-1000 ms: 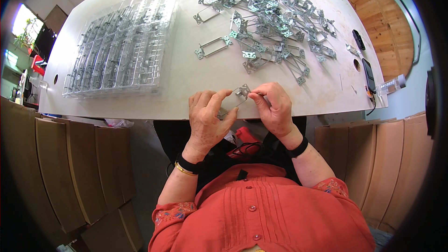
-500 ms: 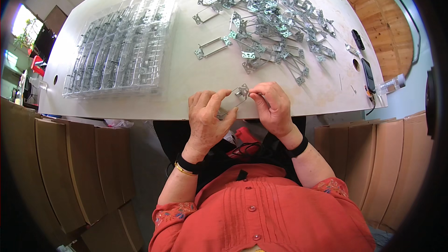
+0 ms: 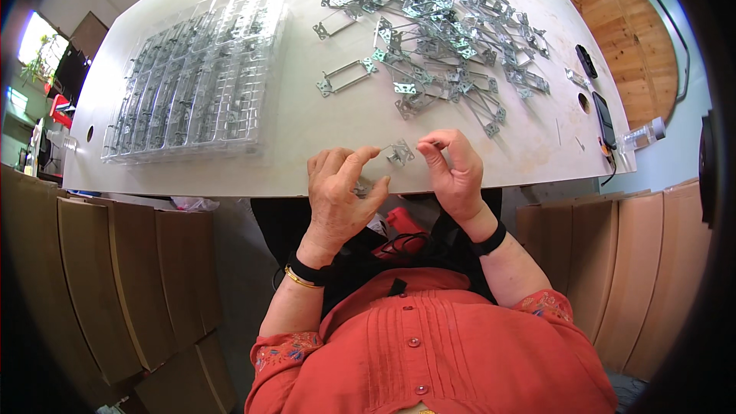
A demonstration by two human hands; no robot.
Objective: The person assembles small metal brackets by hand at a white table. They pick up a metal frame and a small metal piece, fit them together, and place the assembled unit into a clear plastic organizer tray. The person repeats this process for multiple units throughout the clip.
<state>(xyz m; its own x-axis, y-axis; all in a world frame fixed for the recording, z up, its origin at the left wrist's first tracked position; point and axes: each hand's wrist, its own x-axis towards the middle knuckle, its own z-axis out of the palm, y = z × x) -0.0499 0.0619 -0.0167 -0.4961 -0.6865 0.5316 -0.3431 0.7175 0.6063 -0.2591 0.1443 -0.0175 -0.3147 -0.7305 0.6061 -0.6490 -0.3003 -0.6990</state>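
Close to the table's front edge, my left hand (image 3: 337, 193) grips a small metal bracket frame (image 3: 399, 153), made of thin rods with a silvery end plate. Its lower end is hidden behind my fingers. My right hand (image 3: 458, 176) is just right of the end plate, apart from it, with thumb and forefinger pinched together. What the pinch holds, if anything, is too small to make out. Beyond my hands lies a single similar metal frame (image 3: 346, 79), and past it a tangled heap of such frames (image 3: 452, 54).
Stacked clear plastic trays (image 3: 259, 96) with metal parts in their compartments stand at the left. Along the right edge lie a phone (image 3: 605, 123), a black object (image 3: 587, 62) and a clear bottle (image 3: 642, 136). Cardboard boxes (image 3: 134, 276) flank me below the table.
My right hand has moved a little right and up, away from the bracket frame's end plate. My left hand stays almost in place with the frame.
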